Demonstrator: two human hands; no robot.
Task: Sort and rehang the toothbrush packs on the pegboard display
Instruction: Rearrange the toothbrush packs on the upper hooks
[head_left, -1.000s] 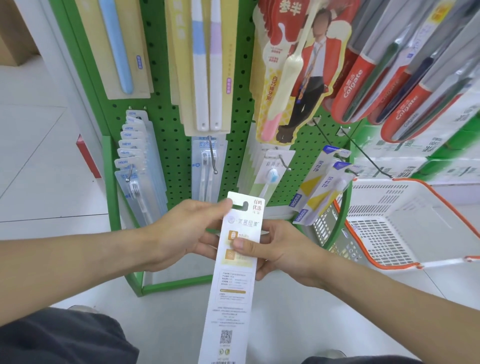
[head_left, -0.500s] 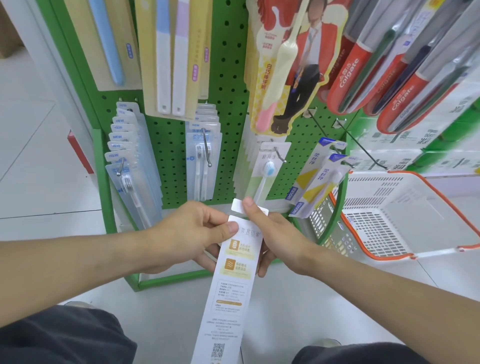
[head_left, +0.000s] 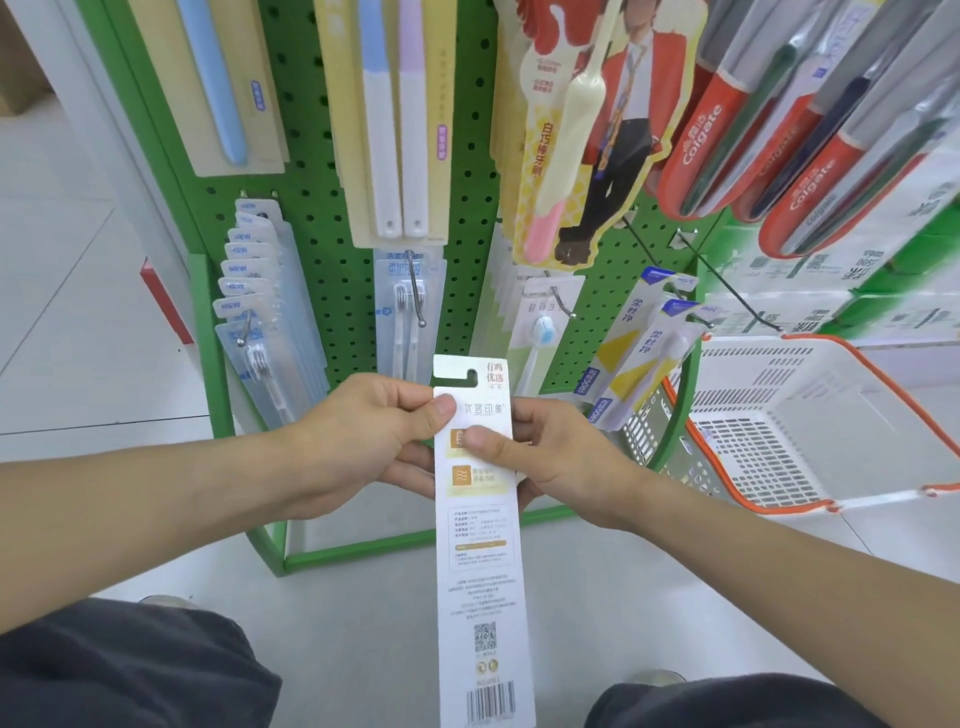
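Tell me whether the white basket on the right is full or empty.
Empty as far as visible: the white basket shows only its bare slotted floor and walls; its right part is out of frame.

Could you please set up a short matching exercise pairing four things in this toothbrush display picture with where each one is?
Things:
1. white toothbrush pack
2. white basket
3. Colgate packs
4. clear NEW packs

Places:
A. hanging at the upper right
B. stacked on a hook at the pegboard's lower left
C. held in both hands, left hand and right hand
D. low at the right of the green rack

Pairs: 1-C, 2-D, 3-A, 4-B
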